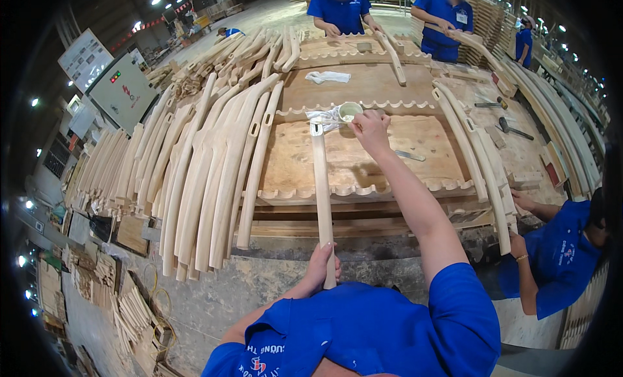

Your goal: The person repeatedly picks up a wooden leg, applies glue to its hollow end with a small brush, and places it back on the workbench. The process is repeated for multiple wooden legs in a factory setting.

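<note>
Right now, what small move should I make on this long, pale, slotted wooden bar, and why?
Perhaps ease the thin, pale stick toward the dark oval slot: your right hand seems to pinch it, pointing that way, and your left hand holds the lower end of the wooden bar.

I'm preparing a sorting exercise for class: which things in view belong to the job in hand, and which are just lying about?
Likely in the job:
slotted wooden piece, gripped by the left hand
thin tool in the right hand, kind unclear
cup near that hand

Apparently lying about:
hammers on the right
far white cloth
flat blade-like tool
</note>
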`<action>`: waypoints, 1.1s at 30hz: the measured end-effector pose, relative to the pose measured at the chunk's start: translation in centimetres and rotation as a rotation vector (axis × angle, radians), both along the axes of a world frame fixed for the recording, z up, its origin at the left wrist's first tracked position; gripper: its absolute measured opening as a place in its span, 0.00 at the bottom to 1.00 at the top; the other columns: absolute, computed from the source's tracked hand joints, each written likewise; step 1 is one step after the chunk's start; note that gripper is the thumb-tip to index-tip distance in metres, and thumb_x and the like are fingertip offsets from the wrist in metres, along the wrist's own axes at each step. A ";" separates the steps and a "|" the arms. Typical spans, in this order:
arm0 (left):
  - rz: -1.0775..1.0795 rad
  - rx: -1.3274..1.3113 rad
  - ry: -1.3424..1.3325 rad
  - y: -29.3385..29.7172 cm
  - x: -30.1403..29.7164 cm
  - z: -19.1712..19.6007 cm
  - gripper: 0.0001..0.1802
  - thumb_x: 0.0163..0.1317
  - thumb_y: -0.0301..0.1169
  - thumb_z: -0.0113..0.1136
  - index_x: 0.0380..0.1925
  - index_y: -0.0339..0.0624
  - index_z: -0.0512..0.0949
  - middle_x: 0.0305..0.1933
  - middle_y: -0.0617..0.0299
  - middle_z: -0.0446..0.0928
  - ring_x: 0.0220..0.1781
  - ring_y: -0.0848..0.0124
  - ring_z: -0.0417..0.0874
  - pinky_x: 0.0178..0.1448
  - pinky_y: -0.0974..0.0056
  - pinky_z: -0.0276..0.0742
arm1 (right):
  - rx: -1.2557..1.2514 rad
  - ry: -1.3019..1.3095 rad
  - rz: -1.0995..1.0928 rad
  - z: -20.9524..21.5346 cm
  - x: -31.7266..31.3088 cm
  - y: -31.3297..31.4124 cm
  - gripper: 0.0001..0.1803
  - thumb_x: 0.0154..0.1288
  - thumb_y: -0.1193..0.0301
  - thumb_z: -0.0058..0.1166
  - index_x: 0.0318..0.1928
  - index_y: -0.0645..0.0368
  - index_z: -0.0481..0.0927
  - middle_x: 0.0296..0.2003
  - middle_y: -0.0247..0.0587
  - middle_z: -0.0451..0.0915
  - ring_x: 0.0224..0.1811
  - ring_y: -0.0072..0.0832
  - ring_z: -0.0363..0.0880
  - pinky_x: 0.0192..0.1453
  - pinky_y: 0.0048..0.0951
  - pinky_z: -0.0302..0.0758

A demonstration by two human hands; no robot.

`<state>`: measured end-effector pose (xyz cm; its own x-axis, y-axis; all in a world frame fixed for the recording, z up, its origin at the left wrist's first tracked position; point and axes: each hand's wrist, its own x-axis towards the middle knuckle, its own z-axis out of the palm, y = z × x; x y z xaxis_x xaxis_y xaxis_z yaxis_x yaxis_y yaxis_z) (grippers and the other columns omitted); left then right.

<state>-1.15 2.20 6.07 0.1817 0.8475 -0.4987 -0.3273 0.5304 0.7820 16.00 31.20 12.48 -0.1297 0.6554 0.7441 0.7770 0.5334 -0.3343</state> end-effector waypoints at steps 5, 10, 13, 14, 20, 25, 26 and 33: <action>0.009 0.009 0.011 0.0 0.0 -0.5 0.22 0.68 0.51 0.40 0.51 0.47 0.62 0.21 0.61 0.68 0.18 0.70 0.69 0.23 0.65 0.67 | 0.028 -0.022 0.057 -0.4 0.8 -1.1 0.05 0.54 0.65 0.59 0.28 0.49 0.76 0.30 0.29 0.74 0.41 0.29 0.71 0.50 0.39 0.54; 0.027 -0.035 -0.008 0.0 -0.1 -0.1 0.22 0.68 0.51 0.41 0.51 0.47 0.61 0.21 0.61 0.68 0.17 0.70 0.69 0.22 0.65 0.67 | -0.063 -0.024 0.108 0.2 1.7 -2.3 0.05 0.55 0.65 0.58 0.29 0.49 0.77 0.31 0.29 0.76 0.40 0.28 0.72 0.52 0.40 0.55; 0.008 -0.039 0.002 0.0 -0.2 0.6 0.22 0.68 0.51 0.41 0.51 0.47 0.61 0.21 0.61 0.68 0.17 0.70 0.69 0.22 0.65 0.67 | -0.057 -0.057 0.129 1.9 2.7 -2.3 0.05 0.56 0.65 0.57 0.28 0.49 0.77 0.31 0.29 0.76 0.39 0.28 0.73 0.51 0.39 0.55; 0.005 -0.032 0.000 0.0 -0.2 0.4 0.22 0.68 0.51 0.41 0.51 0.47 0.61 0.21 0.61 0.68 0.17 0.70 0.69 0.22 0.65 0.67 | -0.055 -0.116 0.101 3.1 2.6 -2.3 0.04 0.56 0.65 0.57 0.28 0.49 0.78 0.30 0.30 0.76 0.39 0.29 0.73 0.51 0.39 0.56; -0.005 0.012 -0.019 -0.1 -0.3 -0.3 0.22 0.68 0.50 0.42 0.53 0.48 0.59 0.21 0.61 0.67 0.17 0.71 0.69 0.21 0.65 0.68 | 0.177 -0.647 0.031 10.5 -0.1 -0.8 0.03 0.54 0.68 0.54 0.30 0.49 0.80 0.28 0.32 0.78 0.44 0.30 0.74 0.55 0.37 0.59; 0.009 0.026 -0.028 0.0 -0.4 -0.5 0.20 0.69 0.46 0.43 0.54 0.51 0.58 0.23 0.61 0.68 0.17 0.72 0.70 0.19 0.67 0.68 | 0.306 -1.158 0.138 13.1 -6.8 -1.3 0.04 0.52 0.72 0.52 0.29 0.52 0.79 0.32 0.35 0.78 0.43 0.29 0.74 0.61 0.34 0.57; 0.011 0.042 -0.042 -0.1 -0.4 -0.1 0.18 0.69 0.45 0.43 0.54 0.51 0.58 0.23 0.61 0.67 0.16 0.73 0.69 0.19 0.67 0.68 | 0.295 -1.208 0.153 13.3 -7.4 -1.6 0.04 0.52 0.72 0.52 0.29 0.52 0.79 0.31 0.35 0.78 0.43 0.28 0.74 0.61 0.34 0.57; 0.022 0.148 -0.016 -0.4 -0.2 -0.5 0.23 0.69 0.42 0.45 0.60 0.53 0.53 0.22 0.62 0.65 0.17 0.74 0.68 0.20 0.68 0.68 | 0.216 -1.360 0.187 14.6 -8.3 -1.2 0.04 0.53 0.70 0.52 0.28 0.49 0.79 0.29 0.32 0.78 0.41 0.27 0.75 0.55 0.33 0.59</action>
